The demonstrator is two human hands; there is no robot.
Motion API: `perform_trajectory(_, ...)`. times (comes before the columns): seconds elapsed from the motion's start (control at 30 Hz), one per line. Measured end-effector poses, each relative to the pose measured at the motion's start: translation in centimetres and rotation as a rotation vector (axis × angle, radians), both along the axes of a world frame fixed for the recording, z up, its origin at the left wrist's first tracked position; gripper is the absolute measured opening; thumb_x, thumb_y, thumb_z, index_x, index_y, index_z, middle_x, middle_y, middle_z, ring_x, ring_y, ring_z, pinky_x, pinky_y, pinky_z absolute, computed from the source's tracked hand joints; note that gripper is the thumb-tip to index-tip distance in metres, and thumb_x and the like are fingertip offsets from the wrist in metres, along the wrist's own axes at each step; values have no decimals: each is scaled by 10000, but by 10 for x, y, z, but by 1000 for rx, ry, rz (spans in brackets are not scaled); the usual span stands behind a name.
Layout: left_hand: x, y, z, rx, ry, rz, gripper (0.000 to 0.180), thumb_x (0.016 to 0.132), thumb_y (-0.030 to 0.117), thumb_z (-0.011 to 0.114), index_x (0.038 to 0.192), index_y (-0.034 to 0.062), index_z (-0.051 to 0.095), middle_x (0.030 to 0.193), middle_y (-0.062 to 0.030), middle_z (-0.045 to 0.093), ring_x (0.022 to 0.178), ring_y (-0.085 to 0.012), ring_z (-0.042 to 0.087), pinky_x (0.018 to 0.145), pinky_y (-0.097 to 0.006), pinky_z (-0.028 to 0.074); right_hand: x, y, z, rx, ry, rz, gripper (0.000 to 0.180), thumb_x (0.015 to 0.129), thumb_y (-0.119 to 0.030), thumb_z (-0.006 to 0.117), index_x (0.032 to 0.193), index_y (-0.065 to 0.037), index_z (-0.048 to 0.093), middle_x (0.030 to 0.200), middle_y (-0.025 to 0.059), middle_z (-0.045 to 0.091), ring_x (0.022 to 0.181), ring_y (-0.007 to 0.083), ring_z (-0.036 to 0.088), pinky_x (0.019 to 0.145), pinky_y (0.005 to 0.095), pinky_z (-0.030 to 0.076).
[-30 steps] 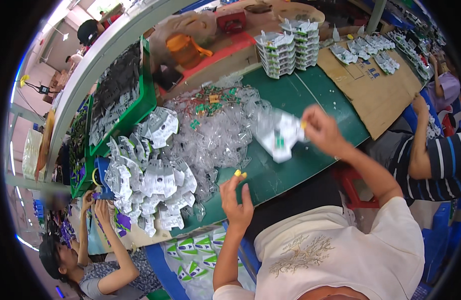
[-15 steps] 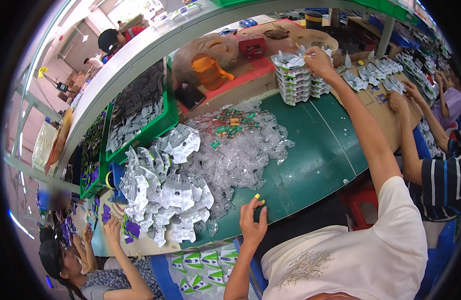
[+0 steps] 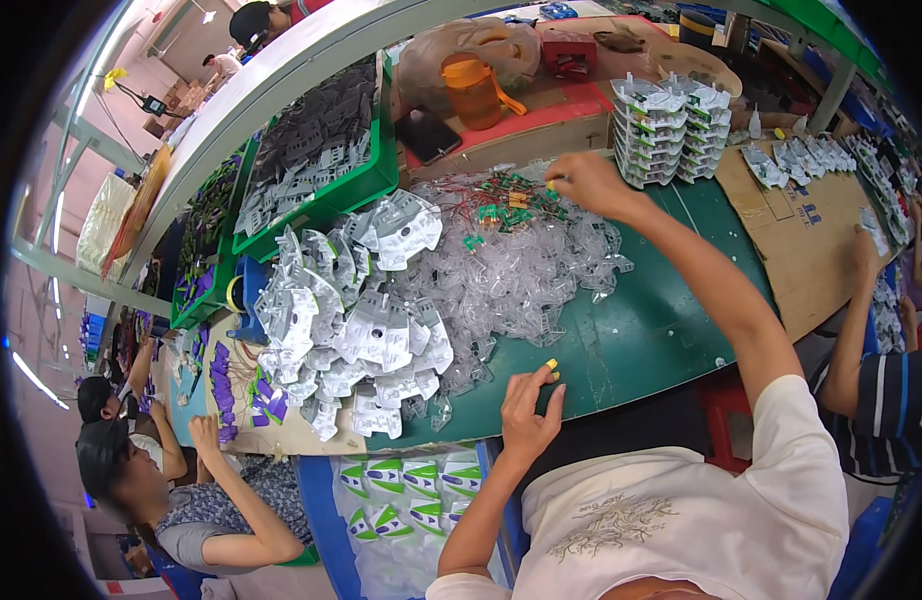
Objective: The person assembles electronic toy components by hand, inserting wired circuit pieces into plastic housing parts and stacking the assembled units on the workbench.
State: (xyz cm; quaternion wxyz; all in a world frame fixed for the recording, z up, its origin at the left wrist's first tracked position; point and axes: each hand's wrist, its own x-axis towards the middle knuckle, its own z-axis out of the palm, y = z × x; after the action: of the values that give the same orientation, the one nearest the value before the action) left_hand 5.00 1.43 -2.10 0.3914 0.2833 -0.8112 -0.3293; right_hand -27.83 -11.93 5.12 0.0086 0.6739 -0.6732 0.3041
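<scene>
My left hand [image 3: 529,412] is raised at the table's near edge, yellow covers on two fingertips. Its thumb stands apart from the bent fingers and nothing shows between them. Reaching across the table, my right hand [image 3: 596,187] is at the far right edge of a heap of small green circuit boards [image 3: 496,215] with red wires. Its fingers are bent and slightly apart, one in a yellow cover, and I see nothing held. The boards lie on a pile of clear plastic parts [image 3: 511,285]. Just beyond my right hand stand two stacks of white-grey plastic shells [image 3: 649,135].
Left of the clear parts is a big pile of white-grey shells [image 3: 371,335], with a green crate [image 3: 386,150] of grey parts behind. An orange mug [image 3: 469,92] and a phone [image 3: 428,135] are at the back. Co-workers sit on both sides; cardboard [image 3: 796,235] lies right.
My right hand has left the top of the shell stacks and moved left and nearer, to the circuit boards. My left hand stays near the table edge. The whole view has shifted.
</scene>
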Motion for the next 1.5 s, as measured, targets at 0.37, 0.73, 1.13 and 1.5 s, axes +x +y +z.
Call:
perform_trajectory(0.37, -1, 1, 1, -42, 40, 12, 283, 793, -31, 726, 1067, -23, 654, 870, -128, 675, 814, -308, 631, 731, -378, 505, -10, -17, 36, 55, -194, 88, 171, 795, -95, 658, 913, -14, 753, 769, 165, 716, 679, 267, 708, 664, 376, 550)
perform_trajectory(0.73, 0, -1, 3, 20, 57, 0, 192, 807, -29, 713, 996, -20, 678, 878, -132, 682, 820, -300, 634, 737, -369, 506, 15, 32, 53, -32, -91, 52, 173, 846, -117, 681, 936, 20, 738, 768, 153, 702, 563, 208, 660, 567, 356, 507)
perform_trajectory(1.13, -11, -26, 79, 698, 562, -141, 318, 1006, 107, 584, 1292, -29, 556, 1079, -87, 653, 948, -133, 641, 870, -279, 523, 102, 149, 48, -139, -331, 275, 95, 824, -4, 663, 912, 31, 657, 767, 103, 660, 671, 163, 658, 611, 296, 519)
perform_trajectory(1.5, -15, -15, 70, 619, 490, -78, 129, 919, 19, 695, 1043, -14, 683, 1013, -32, 655, 876, -85, 607, 761, -227, 497, 115, 184, 31, -139, -202, 304, 193, 774, 42, 682, 960, 2, 660, 792, 116, 659, 669, 265, 656, 591, 347, 515)
